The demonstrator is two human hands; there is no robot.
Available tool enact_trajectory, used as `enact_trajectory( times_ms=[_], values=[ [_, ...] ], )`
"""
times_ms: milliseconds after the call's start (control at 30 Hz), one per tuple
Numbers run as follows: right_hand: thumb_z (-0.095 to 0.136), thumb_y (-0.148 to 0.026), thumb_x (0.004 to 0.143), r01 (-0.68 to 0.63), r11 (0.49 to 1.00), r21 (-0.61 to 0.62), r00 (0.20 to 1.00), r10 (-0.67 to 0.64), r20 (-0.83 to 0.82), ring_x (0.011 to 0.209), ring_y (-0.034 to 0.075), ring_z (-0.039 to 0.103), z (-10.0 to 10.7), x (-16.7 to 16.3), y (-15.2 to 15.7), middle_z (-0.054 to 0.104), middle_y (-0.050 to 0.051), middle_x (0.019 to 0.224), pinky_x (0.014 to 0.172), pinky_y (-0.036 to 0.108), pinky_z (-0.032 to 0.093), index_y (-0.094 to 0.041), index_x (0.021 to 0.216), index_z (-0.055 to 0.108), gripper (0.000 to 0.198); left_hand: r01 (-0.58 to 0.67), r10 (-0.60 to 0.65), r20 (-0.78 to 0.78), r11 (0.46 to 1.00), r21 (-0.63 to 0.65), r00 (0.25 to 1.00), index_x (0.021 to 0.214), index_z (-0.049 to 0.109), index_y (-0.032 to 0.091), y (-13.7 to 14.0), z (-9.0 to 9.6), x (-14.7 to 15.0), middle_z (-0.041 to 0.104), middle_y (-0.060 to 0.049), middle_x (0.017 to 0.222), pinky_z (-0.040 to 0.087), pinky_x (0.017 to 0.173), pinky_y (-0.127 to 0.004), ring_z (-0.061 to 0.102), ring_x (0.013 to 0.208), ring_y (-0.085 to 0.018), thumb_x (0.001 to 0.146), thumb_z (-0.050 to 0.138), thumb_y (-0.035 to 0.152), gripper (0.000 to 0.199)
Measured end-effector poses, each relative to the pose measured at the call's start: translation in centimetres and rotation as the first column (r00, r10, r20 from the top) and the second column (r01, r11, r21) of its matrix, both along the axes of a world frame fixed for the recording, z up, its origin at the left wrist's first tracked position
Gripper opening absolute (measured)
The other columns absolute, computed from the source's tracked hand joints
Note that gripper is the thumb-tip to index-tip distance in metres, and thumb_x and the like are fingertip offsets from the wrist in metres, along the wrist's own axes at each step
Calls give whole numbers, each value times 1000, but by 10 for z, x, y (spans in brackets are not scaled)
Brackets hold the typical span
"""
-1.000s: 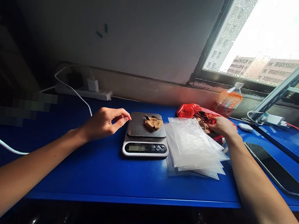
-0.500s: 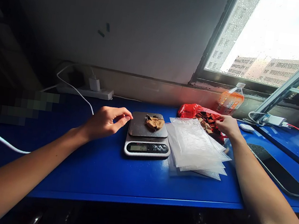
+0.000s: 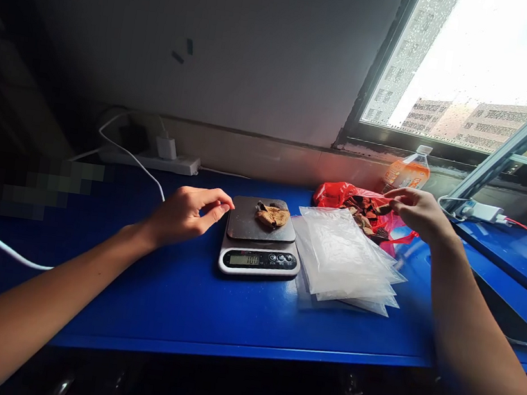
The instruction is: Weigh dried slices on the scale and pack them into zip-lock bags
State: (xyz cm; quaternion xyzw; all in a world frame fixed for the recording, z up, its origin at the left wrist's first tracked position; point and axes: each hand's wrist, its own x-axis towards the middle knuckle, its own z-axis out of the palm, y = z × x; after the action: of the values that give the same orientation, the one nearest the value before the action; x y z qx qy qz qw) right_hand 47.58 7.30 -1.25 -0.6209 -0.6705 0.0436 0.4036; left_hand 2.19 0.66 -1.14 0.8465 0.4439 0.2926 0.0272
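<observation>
A digital kitchen scale (image 3: 259, 263) stands on the blue table, its display lit. On its metal plate lie dried, brown, curled pieces (image 3: 273, 216) that look like peel. My left hand (image 3: 191, 214) is beside the plate's left edge, thumb and forefinger pinched together with nothing visible between them. Over the right side of an open red plastic bag (image 3: 336, 195) is my right hand (image 3: 417, 212), with thumb and forefinger close together. Whether a brown piece at its fingertips is held or lies in the bag is unclear. More dried pieces (image 3: 365, 214) fill the bag.
Clear plastic bags (image 3: 346, 254) lie stacked right of the scale. Behind the red bag stands a bottle of orange drink (image 3: 407, 171). A phone (image 3: 514, 318) lies partly behind my right forearm. A power strip (image 3: 185, 165) with a white cable lies at the back left.
My right hand has moved up and to the right, away from the pieces in the red bag, uncovering more of the bag's right side. My left hand and the scale have stayed put.
</observation>
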Motion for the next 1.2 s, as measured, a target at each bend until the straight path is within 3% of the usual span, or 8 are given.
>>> enact_trajectory(
  times_ms=[133, 500, 667, 800, 900, 967, 1100, 1200],
  values=[
    [57, -13, 78, -60, 997, -48, 982, 50, -181, 69, 12, 63, 18, -28, -17, 70, 9, 85, 63, 23, 46, -13, 94, 69, 20, -5, 5, 10, 1000, -3, 1000, 96, 66, 16, -2, 1, 1, 71, -1, 84, 44, 64, -23, 60, 71, -11, 93, 47, 25, 22],
    [60, -21, 78, -295, 941, 164, 955, 295, 23, 84, 17, 67, 16, -98, -38, 66, 8, 99, 75, 31, 57, -16, 99, 69, 24, -70, 72, 84, 997, -31, 994, 92, 67, 20, 13, -10, -10, 74, -2, 88, 47, 66, -25, 66, 77, -15, 91, 49, 34, 23],
    [58, -21, 78, -302, 943, 137, 951, 309, -31, 78, 16, 69, 19, -107, -48, 69, 4, 92, 74, 31, 59, -19, 99, 70, 23, -68, 74, 56, 993, -96, 996, 90, 67, 20, 15, -17, -10, 75, -1, 87, 46, 61, -23, 67, 75, -15, 91, 48, 35, 24],
    [57, -24, 79, -34, 996, 84, 998, 29, 61, 75, 20, 70, 18, -78, -34, 73, 5, 87, 77, 35, 56, -20, 96, 71, 23, -73, 80, 73, 993, -93, 994, 88, 67, 21, 13, -16, -7, 75, 0, 85, 47, 59, -23, 68, 72, -15, 91, 48, 34, 23],
    [58, -24, 78, 241, 967, 87, 951, -253, 177, 76, 24, 69, 10, -48, -16, 73, 11, 90, 74, 37, 54, -17, 96, 72, 24, -54, 59, 80, 996, -68, 995, 87, 66, 22, 10, -14, -6, 74, 1, 83, 49, 59, -23, 68, 71, -15, 91, 49, 31, 20],
    [57, -25, 79, 291, 950, 116, 899, -313, 305, 76, 27, 68, 5, -39, -8, 72, 14, 91, 74, 41, 53, -14, 95, 72, 24, -28, 31, 86, 999, -35, 996, 87, 66, 24, 8, -13, -7, 74, 2, 82, 51, 61, -24, 69, 70, -15, 91, 50, 29, 17],
    [54, -24, 84, -39, 994, 106, 921, -6, 389, 80, 25, 66, -4, -61, -9, 72, 10, 90, 74, 38, 52, -18, 88, 69, 16, 10, -13, 127, 1000, 20, 992, 91, 64, 31, 3, -11, -10, 73, 6, 80, 55, 62, -25, 69, 67, -15, 89, 52, 25, 13],
    [52, -26, 89, -317, 948, -26, 861, 300, 412, 90, 23, 64, -12, -88, -14, 71, 6, 95, 79, 38, 52, -22, 94, 66, 16, 32, -38, 133, 998, 48, 990, 95, 63, 35, 0, -11, -11, 73, 7, 78, 53, 55, -26, 67, 64, -15, 86, 53, 21, 20]
  ],
)
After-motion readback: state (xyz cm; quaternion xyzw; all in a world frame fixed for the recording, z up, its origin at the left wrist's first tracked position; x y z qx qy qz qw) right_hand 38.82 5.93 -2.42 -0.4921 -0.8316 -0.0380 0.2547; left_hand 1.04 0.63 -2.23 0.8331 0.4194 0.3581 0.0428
